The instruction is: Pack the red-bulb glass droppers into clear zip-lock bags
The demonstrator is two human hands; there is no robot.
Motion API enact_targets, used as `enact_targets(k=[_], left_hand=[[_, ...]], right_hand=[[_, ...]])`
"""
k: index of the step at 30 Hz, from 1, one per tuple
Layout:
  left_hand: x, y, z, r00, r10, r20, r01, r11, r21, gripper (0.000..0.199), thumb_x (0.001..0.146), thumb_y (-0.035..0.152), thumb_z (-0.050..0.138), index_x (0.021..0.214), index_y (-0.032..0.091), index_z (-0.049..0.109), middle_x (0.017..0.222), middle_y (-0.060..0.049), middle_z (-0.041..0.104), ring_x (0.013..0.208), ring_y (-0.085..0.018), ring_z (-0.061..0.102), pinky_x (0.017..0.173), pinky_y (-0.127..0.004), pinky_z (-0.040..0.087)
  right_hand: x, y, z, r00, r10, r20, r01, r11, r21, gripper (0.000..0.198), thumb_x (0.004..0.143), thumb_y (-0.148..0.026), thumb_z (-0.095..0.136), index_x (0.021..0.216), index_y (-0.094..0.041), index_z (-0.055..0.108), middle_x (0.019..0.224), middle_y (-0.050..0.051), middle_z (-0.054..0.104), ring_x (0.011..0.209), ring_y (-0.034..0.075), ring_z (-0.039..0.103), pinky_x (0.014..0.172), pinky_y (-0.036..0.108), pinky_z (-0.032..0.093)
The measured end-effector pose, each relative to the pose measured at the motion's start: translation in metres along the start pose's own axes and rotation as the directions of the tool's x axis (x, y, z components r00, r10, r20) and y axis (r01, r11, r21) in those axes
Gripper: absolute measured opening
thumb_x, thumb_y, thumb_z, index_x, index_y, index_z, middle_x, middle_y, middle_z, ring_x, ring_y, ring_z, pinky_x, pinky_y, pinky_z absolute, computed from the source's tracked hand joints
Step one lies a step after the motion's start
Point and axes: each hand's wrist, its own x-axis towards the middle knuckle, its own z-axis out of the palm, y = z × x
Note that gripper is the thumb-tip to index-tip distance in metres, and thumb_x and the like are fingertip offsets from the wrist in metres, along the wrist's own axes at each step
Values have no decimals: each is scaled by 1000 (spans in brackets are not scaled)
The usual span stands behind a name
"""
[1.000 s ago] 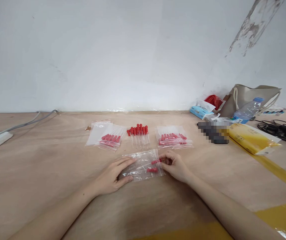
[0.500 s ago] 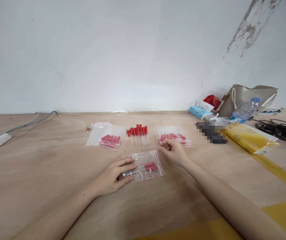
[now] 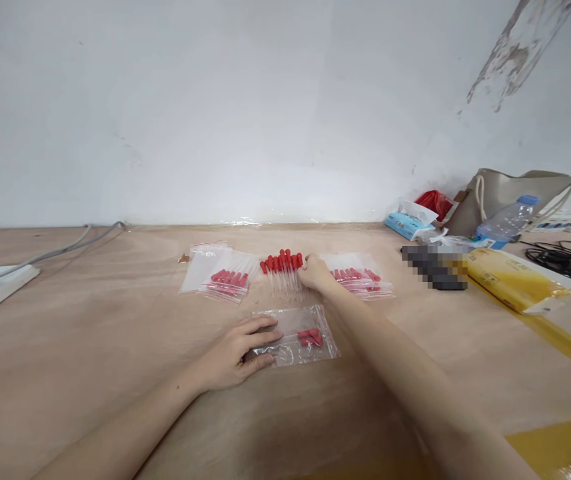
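My left hand [image 3: 238,353] lies with fingers spread on the left part of a clear zip bag [image 3: 290,357]. Inside that bag are a few droppers with red bulbs [image 3: 311,337], their thin clear stems toward my fingers. Farther back, a row of loose red-bulbed droppers [image 3: 284,261] lies side by side, bulbs away from me. At its right end my right hand [image 3: 314,272] has its fingers closed together on a dropper there; the fingertips are partly hidden.
Filled bags of red-bulbed droppers lie to the left [image 3: 229,279] and right [image 3: 358,275] of the row. Farther right are a blue tissue pack [image 3: 408,225], a plastic bottle [image 3: 508,220], a yellow pack [image 3: 518,280] and black cables [image 3: 568,260]. A power strip [image 3: 2,287] sits far left.
My right hand has moved left and away from me, from beside the right filled bags to the row of droppers. My left hand stays on the bag. The view has shifted slightly.
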Motion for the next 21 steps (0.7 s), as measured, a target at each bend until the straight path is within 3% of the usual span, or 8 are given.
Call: enact_targets(k=[3,6,10,14,18,21], left_hand=[[0,-1,1,1000,3,-2,-3,1000,-4,40,87,35,46,126,26,46,133,-5,42,123,-22,37,102,-41,33],[0,-2,2,1000,10,-3,-10,1000,-9,39,88,34,46,126,26,46,133,-5,42,123,-22,37,102,-41,33],[-1,-2,2,1000,12,1,-12,1000,2,40,87,35,46,126,27,46,133,-5,42,123,-22,37,102,-40,33],[-1,-3,2,1000,7,1,-7,1000,3,40,88,35,46,126,28,45,134,-4,42,123,-21,37,102,-40,33],[0,-2,0,1000,6,7,-6,1000,-1,38,88,35,46,125,28,47,133,-4,43,123,-22,38,101,-40,35],[0,-1,-1,1000,0,12,0,1000,-6,38,88,35,46,125,28,47,133,-5,43,122,-22,39,100,-40,35]], right_hand=[[-2,-3,-7,997,83,5,-82,995,-50,30,66,-7,51,96,-12,51,72,11,60,70,22,59,58,28,42],[-11,-4,-22,997,71,5,-71,996,-53,40,69,-9,48,109,-9,45,68,8,59,70,21,59,60,27,42],[-36,3,-46,998,52,-25,-48,988,148,64,70,-14,47,129,-9,23,60,-4,49,56,15,55,52,24,42],[-72,20,-60,997,81,5,-73,871,486,76,70,-20,47,133,-20,5,62,-9,44,38,9,47,36,20,38],[-100,31,-60,986,145,-85,-53,746,664,65,69,-21,50,125,-23,17,62,-9,46,38,9,49,35,20,41],[-109,30,-52,970,229,-86,-81,633,769,56,67,-23,56,113,-25,24,61,-9,49,43,12,55,40,24,47]])
